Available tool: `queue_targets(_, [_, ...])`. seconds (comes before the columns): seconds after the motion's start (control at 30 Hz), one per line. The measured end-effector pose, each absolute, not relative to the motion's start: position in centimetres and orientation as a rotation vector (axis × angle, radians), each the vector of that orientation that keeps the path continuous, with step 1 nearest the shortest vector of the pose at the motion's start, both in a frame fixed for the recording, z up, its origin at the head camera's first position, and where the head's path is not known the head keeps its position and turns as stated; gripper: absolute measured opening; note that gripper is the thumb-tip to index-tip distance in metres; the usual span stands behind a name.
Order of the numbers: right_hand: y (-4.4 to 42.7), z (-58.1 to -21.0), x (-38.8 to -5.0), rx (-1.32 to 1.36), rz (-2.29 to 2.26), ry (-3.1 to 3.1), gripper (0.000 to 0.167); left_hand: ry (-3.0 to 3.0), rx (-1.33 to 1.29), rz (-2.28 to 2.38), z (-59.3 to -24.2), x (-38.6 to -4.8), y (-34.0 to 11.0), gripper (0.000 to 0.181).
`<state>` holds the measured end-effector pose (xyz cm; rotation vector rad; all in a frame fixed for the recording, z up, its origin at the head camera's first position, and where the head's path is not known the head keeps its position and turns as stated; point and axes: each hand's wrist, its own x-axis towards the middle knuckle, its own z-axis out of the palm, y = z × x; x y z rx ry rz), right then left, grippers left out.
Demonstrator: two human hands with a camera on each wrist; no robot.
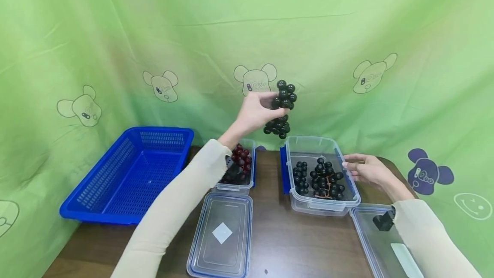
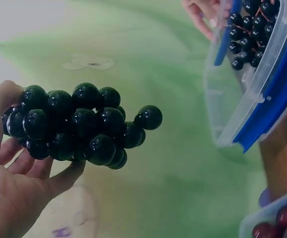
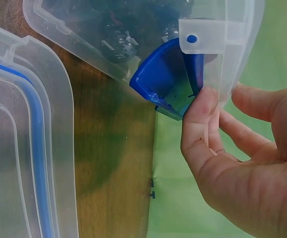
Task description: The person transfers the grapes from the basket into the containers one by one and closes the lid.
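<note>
My left hand (image 1: 258, 110) is raised above the table and grips a bunch of black grapes (image 1: 284, 94) around its middle. In the left wrist view the grapes (image 2: 84, 124) stick out beyond the fingers. Below and to the right stands a clear plastic container (image 1: 320, 207) with blue side latches, holding more black grapes (image 1: 326, 179). My right hand (image 1: 368, 170) holds this container at its right side. Up close in the right wrist view, bent fingers (image 3: 199, 116) touch the hanging blue latch (image 3: 158, 74), with the thumb near the container's corner.
A blue plastic basket (image 1: 127, 218) stands at the left. A second clear container (image 1: 233, 187) with dark red grapes (image 1: 242, 158) is partly behind the left sleeve. One lid (image 1: 220, 252) lies in front of it; another lid (image 1: 370, 226) lies under the right forearm. A green curtain hangs behind.
</note>
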<state>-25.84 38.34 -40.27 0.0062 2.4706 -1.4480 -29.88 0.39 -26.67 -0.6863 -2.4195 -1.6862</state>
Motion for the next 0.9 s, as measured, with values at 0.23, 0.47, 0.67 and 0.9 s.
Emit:
queue_targets(0.23, [38.2,-40.4,-25.6,0.012,-1.474,2.459,0.064,-2.467,-0.767,-1.636,-29.2,-31.4,4.5,0.060])
queue_targets(0.47, [37.8,-40.3,-25.3,0.007,-1.482,2.454,0.065,-2.500,-0.840,-1.533,-31.3,-31.7,7.3,0.054])
queue_targets(0.67, [37.8,-40.1,-25.2,0.014,-1.461,2.464,0.065,-2.540,-0.881,-1.491,-32.9,-32.1,8.7,0.051])
queue_targets(0.9, [37.7,-40.0,-25.3,0.032,-1.411,2.488,0.066,-2.628,-0.938,-1.289,-34.4,-32.5,9.8,0.050])
